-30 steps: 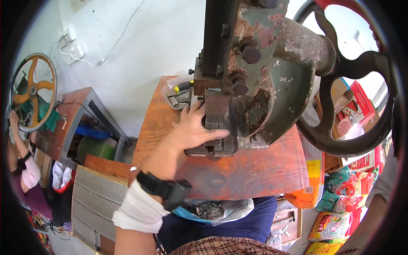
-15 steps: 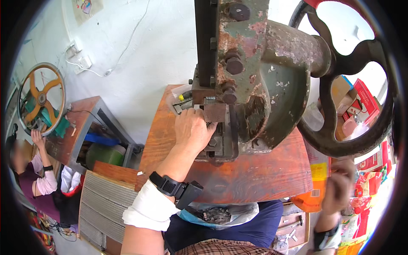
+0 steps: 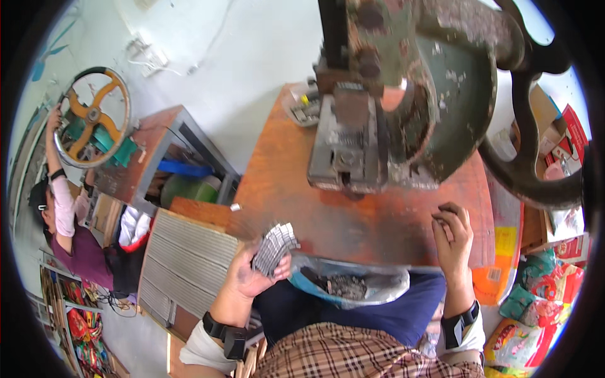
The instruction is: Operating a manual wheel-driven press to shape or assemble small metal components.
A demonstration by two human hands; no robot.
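Observation:
A fanned stack of small grey metal pieces (image 3: 275,249) rests in my left hand (image 3: 247,272), held between thumb and fingers over the table's front left edge. My right hand (image 3: 454,239) hovers above the front right of the wooden table (image 3: 296,211), fingers loosely bent and apart, with nothing visible in them. Beyond both hands stands a green hand press (image 3: 457,94), its paint worn. The metal die base (image 3: 343,167) under its ram sits on the table, untouched by either hand. On my lap lies a plastic bag (image 3: 394,288) with dark metal scraps.
The press's large handwheel (image 3: 526,126) reaches out on the right. A tray of metal strips in rows (image 3: 183,252) lies at the left. Farther left, another person (image 3: 82,242) grips a second wheel (image 3: 93,115). Bagged goods (image 3: 535,315) are piled at the right.
My left hand has come back from the die toward me, now showing the stack of metal pieces. My right hand has moved from below the handwheel to above the table. The view has shifted.

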